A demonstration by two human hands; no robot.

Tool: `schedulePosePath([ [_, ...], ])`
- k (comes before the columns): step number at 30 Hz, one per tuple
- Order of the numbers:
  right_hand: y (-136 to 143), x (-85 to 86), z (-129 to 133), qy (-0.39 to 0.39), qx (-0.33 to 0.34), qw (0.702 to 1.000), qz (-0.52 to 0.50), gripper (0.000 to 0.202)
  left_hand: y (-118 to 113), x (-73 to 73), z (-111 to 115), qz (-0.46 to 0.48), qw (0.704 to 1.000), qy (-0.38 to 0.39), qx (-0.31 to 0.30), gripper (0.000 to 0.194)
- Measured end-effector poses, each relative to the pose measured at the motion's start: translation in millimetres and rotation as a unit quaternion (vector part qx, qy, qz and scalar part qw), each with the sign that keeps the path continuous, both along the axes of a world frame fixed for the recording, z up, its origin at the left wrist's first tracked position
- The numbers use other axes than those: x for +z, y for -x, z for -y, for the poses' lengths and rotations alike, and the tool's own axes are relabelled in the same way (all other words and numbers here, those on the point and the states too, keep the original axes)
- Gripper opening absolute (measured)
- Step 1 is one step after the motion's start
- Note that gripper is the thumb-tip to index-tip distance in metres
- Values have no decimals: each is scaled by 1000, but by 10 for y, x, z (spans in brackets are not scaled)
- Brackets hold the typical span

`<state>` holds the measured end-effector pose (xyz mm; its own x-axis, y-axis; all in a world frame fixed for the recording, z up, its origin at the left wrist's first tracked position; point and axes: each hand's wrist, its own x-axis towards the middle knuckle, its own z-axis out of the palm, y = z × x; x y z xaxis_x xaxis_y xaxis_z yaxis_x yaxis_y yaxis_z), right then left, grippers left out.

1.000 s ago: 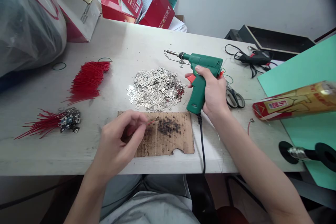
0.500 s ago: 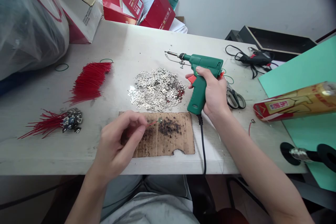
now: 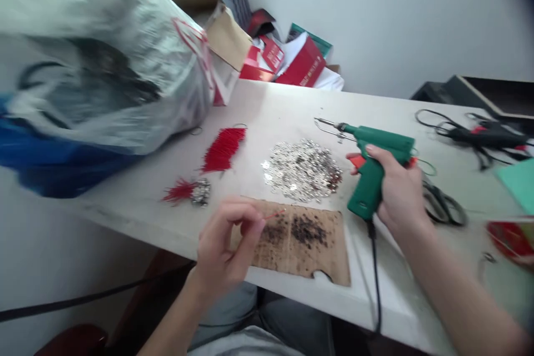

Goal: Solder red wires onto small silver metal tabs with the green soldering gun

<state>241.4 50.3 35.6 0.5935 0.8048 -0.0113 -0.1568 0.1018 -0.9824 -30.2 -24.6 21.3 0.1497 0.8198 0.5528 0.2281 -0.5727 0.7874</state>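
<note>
Right hand point(image 3: 398, 192) gripped a green soldering gun point(image 3: 371, 169); left hand point(image 3: 227, 245) pinched a red wire point(image 3: 275, 214) over scorched cardboard point(image 3: 308, 242). Box lettering beyond was blurred, unreadable.

no text, label, brand or number can be read anywhere: the whole view is blurred. the red boxes point(image 3: 292, 61) at the far end of the worktop point(image 3: 271, 111) carry small white patches of print, too smeared to make out. the big plastic bag point(image 3: 104, 61) on the left shows a red printed mark near its right edge, only a curved stroke and no legible letters. the red packet point(image 3: 511, 236) at the right edge shows no legible wording. the green soldering gun point(image 3: 375, 167) shows no marking that can be read.
</note>
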Motion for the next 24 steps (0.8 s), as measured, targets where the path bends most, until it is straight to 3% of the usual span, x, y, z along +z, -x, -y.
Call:
schedulePosePath([
  [6,28,-61,13,21,-16,1000,15,15,507,10,181,-42,993,1,107,13],
  [10,55,-69,21,44,-4,999,22,20,984,-24,126,-106,963,52,242,8],
  [13,85,-45,28,41,-17,999,23,19,1257,-20,47,-144,943,97,283,17],
  [16,100,-25,44,40,-10,999,19,22,1376,-11,0,-177,930,105,304,23],
  [24,74,-18,58,30,14,999,6,25,1380,-69,-79,-217,921,92,311,22],
])
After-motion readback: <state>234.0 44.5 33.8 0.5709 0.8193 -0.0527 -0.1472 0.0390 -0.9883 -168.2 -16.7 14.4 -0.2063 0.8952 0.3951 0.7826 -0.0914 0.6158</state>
